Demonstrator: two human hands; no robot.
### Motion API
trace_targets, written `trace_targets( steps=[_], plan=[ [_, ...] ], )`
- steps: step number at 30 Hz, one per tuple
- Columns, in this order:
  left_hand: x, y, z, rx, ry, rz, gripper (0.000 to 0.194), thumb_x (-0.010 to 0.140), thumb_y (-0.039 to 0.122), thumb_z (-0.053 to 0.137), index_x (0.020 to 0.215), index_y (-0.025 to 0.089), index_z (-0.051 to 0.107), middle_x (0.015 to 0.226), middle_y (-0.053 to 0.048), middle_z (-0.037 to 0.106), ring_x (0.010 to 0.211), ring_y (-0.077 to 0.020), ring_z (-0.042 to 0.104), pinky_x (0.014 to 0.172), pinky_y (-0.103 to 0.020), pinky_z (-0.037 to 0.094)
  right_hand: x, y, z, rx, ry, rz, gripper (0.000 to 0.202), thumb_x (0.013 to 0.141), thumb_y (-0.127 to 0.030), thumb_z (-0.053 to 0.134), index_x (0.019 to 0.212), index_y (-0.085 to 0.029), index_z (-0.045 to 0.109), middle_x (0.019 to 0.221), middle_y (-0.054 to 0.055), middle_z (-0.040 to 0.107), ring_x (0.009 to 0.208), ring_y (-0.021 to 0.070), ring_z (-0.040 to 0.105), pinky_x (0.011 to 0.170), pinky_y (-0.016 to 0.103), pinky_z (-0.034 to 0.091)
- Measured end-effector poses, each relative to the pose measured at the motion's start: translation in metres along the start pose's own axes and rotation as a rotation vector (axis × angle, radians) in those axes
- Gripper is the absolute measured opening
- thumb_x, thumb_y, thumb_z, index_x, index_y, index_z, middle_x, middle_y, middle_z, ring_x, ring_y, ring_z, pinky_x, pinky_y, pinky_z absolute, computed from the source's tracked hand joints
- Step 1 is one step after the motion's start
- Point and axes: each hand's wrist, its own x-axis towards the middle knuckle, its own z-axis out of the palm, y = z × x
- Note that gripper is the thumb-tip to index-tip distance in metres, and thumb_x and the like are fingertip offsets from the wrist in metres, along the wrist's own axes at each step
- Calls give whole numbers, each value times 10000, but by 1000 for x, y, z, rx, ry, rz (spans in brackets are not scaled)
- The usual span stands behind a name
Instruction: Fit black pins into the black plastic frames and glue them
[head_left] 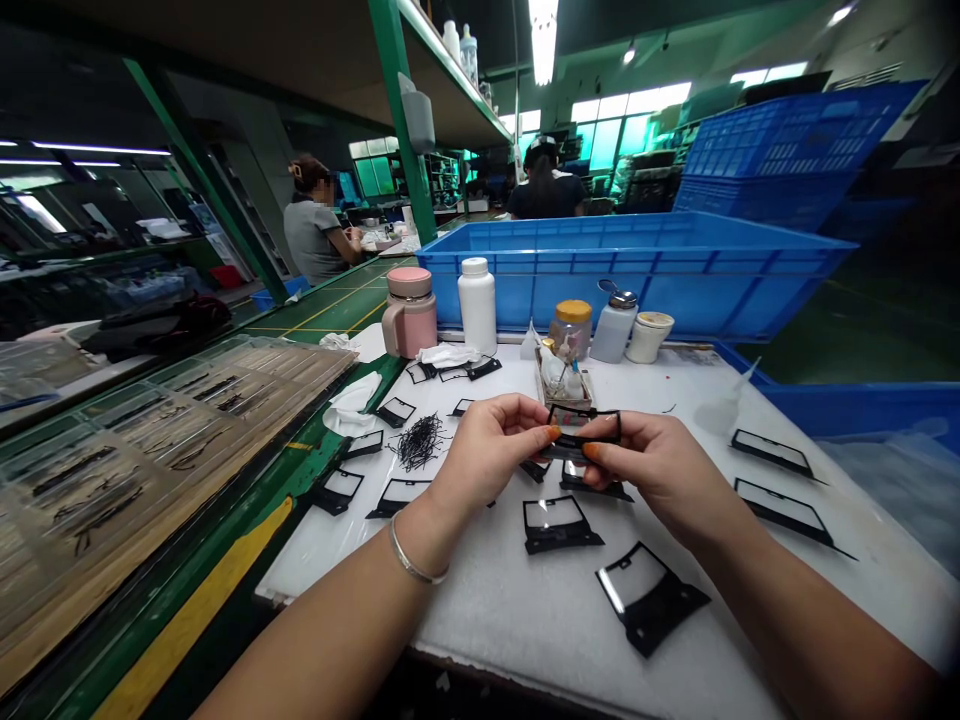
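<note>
Between my two hands, above the white work surface (pixel 480 610), is a black-framed clear plastic panel (pixel 581 440). My left hand (pixel 501 440) pinches its left end with thumb and fingers. At the right end, my right hand (pixel 649 455) grips it the same way, thumb toward me. Similar framed panels lie below and around the hands, one (pixel 559 522) just under them and another (pixel 652 597) nearer the front edge. Left of my left hand sits a loose pile of thin black strips (pixel 420 442). My fingers cover the ends of the held panel.
Behind the hands stand a small tray of tools (pixel 564 385), a white bottle (pixel 477 305), a pink mug (pixel 411 312), a jar (pixel 571 328) and a pump bottle (pixel 613 325). A large blue crate (pixel 637 270) borders the back. Compartment trays (pixel 172 440) lie left. Two people sit farther off.
</note>
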Motion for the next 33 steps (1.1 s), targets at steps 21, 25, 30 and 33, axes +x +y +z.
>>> trace_targets(
  steps=[21, 25, 30, 33],
  plan=[
    [1, -1, -2, -219, -38, -212, 370, 746, 181, 704, 1077, 164, 540, 882, -35, 643, 629, -87, 607, 561, -196, 529, 1, 0, -3, 366, -108, 205, 201, 838, -254, 609, 918, -106, 718, 673, 105, 714, 515, 135, 655, 431, 167, 500],
    [-2, -2, -1, -164, -114, -219, 461, 771, 259, 719, 1175, 197, 505, 894, -39, 658, 655, -111, 639, 597, -227, 543, 0, -2, -1, 324, -108, 204, 244, 842, -306, 622, 936, -103, 719, 643, 95, 710, 480, 128, 647, 408, 156, 486],
    [-2, -3, 2, -101, -168, -241, 551, 767, 302, 740, 1237, 195, 472, 787, -22, 645, 608, -121, 630, 599, -251, 537, -3, -4, 2, 291, -114, 218, 230, 839, -319, 624, 874, -111, 716, 615, 73, 701, 467, 120, 646, 394, 142, 472],
    [-1, -3, 2, -70, -169, -243, 519, 776, 277, 730, 1226, 191, 488, 745, -10, 636, 589, -113, 618, 588, -237, 528, -3, -4, 3, 284, -131, 212, 234, 836, -310, 609, 881, -114, 727, 607, 63, 698, 462, 112, 641, 389, 137, 469]
  ],
)
